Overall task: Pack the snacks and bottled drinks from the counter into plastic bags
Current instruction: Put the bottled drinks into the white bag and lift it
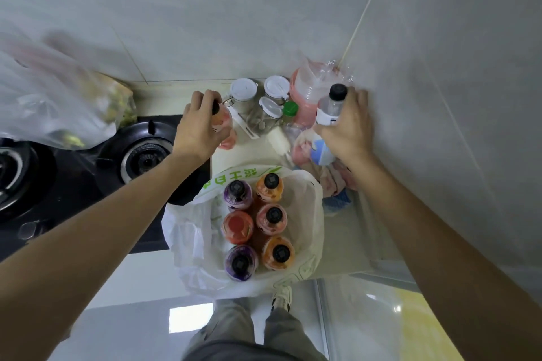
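My left hand (199, 126) clenched round neck of upright pink drink bottle (224, 123); right hand (347, 126) gripping upright clear black-capped bottle (331, 105). Both at table (252, 149) rear. Open white plastic bag (187, 231) lies nearer me, between arms, holding six upright bottles; little room left, I judge.

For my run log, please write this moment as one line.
left hand: holds pink bottle | right hand: holds clear bottle | white bag: six bottles upright
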A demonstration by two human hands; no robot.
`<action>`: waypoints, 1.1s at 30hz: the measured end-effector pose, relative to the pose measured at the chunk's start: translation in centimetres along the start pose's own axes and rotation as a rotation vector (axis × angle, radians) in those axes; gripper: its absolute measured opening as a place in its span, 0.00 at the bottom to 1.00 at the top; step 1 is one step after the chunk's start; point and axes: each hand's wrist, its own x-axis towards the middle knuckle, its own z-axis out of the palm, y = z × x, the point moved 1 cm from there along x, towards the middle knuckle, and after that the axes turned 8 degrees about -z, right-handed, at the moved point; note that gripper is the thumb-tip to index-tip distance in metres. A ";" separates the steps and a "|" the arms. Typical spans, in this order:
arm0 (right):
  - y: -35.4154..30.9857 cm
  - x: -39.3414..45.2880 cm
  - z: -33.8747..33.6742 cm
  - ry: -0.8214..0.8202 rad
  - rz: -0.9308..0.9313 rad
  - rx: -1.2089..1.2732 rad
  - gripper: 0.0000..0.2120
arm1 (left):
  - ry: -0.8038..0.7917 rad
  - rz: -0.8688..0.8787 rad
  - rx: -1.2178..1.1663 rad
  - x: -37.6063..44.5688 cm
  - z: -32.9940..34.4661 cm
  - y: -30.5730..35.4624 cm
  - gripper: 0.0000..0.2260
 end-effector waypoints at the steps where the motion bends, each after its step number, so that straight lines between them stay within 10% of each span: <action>1: -0.9 -0.5 -0.9 0.030 0.005 0.068 0.33 | 0.026 0.012 -0.021 -0.6 -0.9 0.4 0.23; 18: -6.7 -10.0 -9.2 0.135 -0.157 0.491 0.32 | 0.243 -0.144 -0.033 -14.5 -9.5 3.5 0.21; 33: -4.8 -14.2 -3.8 0.040 -0.092 0.243 0.36 | 0.071 -0.242 0.023 -18.7 -6.0 1.2 0.20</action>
